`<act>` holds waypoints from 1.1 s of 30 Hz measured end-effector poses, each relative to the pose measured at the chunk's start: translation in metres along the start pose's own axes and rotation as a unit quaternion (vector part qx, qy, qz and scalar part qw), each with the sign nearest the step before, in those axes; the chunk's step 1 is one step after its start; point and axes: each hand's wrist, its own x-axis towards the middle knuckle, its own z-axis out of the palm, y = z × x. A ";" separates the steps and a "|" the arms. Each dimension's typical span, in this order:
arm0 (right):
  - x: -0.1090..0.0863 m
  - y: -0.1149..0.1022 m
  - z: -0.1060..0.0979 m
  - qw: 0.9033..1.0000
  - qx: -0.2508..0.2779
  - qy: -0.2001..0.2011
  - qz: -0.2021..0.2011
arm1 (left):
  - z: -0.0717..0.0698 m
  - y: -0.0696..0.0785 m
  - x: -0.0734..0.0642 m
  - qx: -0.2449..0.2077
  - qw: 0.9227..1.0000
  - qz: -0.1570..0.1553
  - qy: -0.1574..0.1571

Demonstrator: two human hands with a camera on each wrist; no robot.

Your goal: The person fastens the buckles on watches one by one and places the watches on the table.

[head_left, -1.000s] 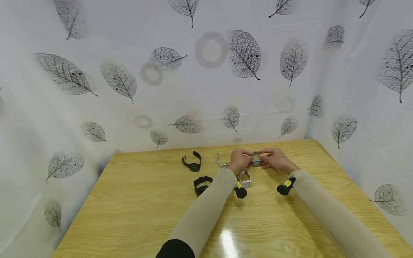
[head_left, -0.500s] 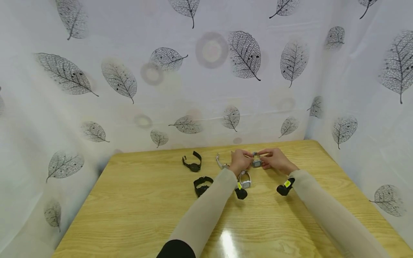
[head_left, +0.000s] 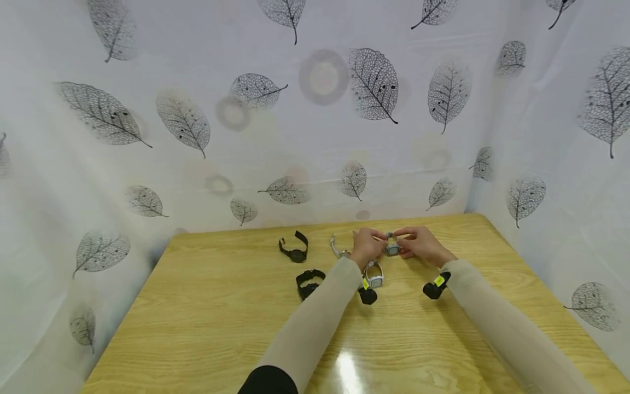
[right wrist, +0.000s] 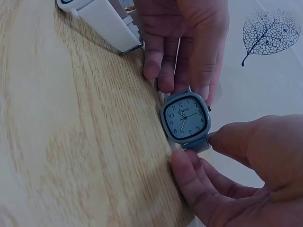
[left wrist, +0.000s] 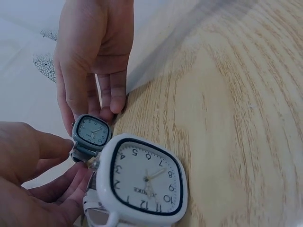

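A blue-grey wristwatch [head_left: 392, 250] with a rounded square dial is between both hands at the back right of the table. My left hand [head_left: 368, 244] pinches it from the left side, and my right hand [head_left: 424, 244] pinches its strap from the right. In the right wrist view, the right thumb and fingers meet the strap just below the dial [right wrist: 187, 118]; the left fingers reach partly behind the case. Close in front of the left hand stands a white wristwatch [head_left: 375, 276], large in the left wrist view with its white case [left wrist: 147, 179].
Left of the hands lie a black watch [head_left: 297, 255] with its strap undone and a pale-strapped watch [head_left: 338, 249], partly hidden by the left hand. Another black watch [head_left: 309, 282] is partly covered by the left sleeve. A leaf-print curtain [head_left: 325, 137] hangs behind the wooden table [head_left: 211, 306].
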 end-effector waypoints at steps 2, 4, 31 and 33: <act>-0.002 -0.003 0.001 1.000 -0.015 0.005 -0.001 | -0.003 0.000 -0.002 -0.004 1.000 0.004 -0.008; -0.004 -0.005 0.000 0.999 -0.037 0.016 -0.005 | -0.006 0.000 -0.005 -0.009 1.000 0.010 -0.015; -0.027 -0.031 0.017 0.987 -0.096 0.078 -0.107 | -0.084 -0.009 -0.042 -0.006 0.984 0.179 -0.009; -0.026 -0.033 0.019 0.986 -0.095 0.080 -0.111 | -0.088 -0.010 -0.042 0.000 0.983 0.184 -0.002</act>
